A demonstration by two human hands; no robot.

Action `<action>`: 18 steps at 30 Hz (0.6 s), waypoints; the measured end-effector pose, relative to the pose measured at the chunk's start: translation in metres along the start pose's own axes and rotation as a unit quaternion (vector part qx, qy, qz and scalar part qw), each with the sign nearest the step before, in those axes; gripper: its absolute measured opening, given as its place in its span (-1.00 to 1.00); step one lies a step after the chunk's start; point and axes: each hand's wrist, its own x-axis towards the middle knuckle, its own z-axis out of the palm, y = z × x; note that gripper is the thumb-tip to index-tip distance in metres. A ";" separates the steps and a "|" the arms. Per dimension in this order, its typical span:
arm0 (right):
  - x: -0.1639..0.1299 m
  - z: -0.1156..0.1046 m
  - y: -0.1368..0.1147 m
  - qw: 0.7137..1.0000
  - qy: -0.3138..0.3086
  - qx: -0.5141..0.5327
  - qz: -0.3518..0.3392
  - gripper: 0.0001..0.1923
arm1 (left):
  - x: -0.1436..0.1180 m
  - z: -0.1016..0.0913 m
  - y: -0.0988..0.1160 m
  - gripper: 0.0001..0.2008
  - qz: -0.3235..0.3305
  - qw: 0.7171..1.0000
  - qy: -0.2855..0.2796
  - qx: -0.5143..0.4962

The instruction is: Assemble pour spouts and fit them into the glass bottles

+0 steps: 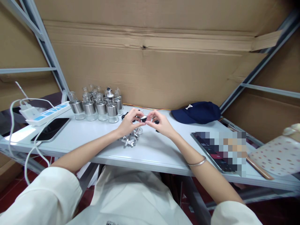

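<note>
Above the middle of the table, my left hand [130,122] and my right hand [161,122] meet fingertip to fingertip. Between them is a small black-and-silver bottle cap [143,118], which both hands pinch. Below my left hand lies a loose pile of silver metal cap parts [131,137]. Several small black parts [125,115] lie behind my left hand, and another black piece [157,122] shows by my right fingers. To the left stand several glass bottles with steel sleeves [101,108]; one at the back carries a silver-and-black top [109,92].
A white power strip [50,113] with cables and a dark phone [51,129] lie at the left. At the right are a navy cap [199,113], a tablet [211,150] and a spotted pouch [276,153]. Cardboard [150,68] walls the back, with metal frame posts at both sides.
</note>
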 end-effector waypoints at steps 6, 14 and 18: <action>0.000 0.002 -0.001 0.995 -0.083 0.013 0.049 -0.77 | -0.002 0.001 0.007 -0.71 0.035 0.995 -0.018 0.091; 0.001 0.000 0.008 0.992 0.052 -0.090 -0.069 -0.84 | -0.001 0.000 -0.001 -0.70 -0.033 0.999 -0.014 0.013; -0.001 0.000 0.011 0.975 0.050 -0.164 -0.140 -0.83 | 0.000 0.000 0.001 -0.74 -0.110 0.991 -0.033 -0.073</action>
